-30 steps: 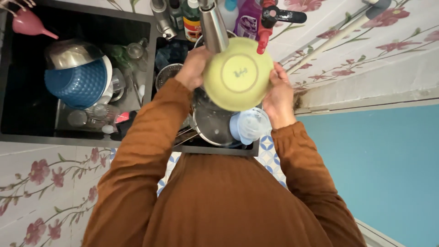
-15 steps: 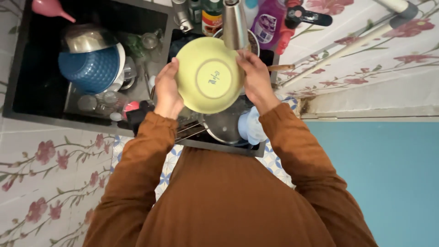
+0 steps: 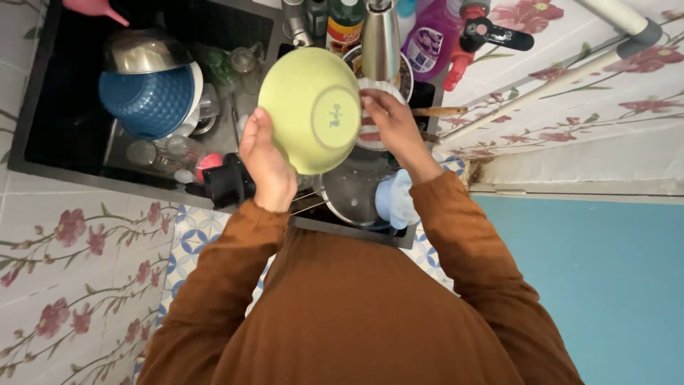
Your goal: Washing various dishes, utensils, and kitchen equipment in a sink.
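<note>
**Yellow-green bowl held over a crowded black sink**

A blue wall (image 3: 591, 285) is seen filling the lower right of the head view, bordered above by a floral-patterned surface (image 3: 570, 107) of pink blossoms on white, crossed by a grey pipe (image 3: 541, 82). The same floral pattern is carried on the countertop (image 3: 78, 271) at lower left. A black double sink (image 3: 50, 107) is set into this surface, and both basins are packed with dishes. In the left basin a blue textured bowl (image 3: 146, 103) is seen tipped on its side, with a steel bowl (image 3: 142, 53) stacked against it and glassware just beside. In the right basin a steel pot (image 3: 349, 196) is lying under the hands, with a pale blue cup (image 3: 395, 199) touching its right edge. A steel faucet (image 3: 381, 39) is rising behind, flanked by a purple detergent bottle (image 3: 427, 39) and other bottles.

A yellow-green bowl (image 3: 310, 107) is held above the right basin, tilted with its underside turned toward the camera. Its lower left rim is gripped by the left hand (image 3: 267, 160), fingers curled round the edge. The right hand (image 3: 392, 128) is pressed against the bowl's base and right side, fingers loosely spread and not closed around it.
</note>
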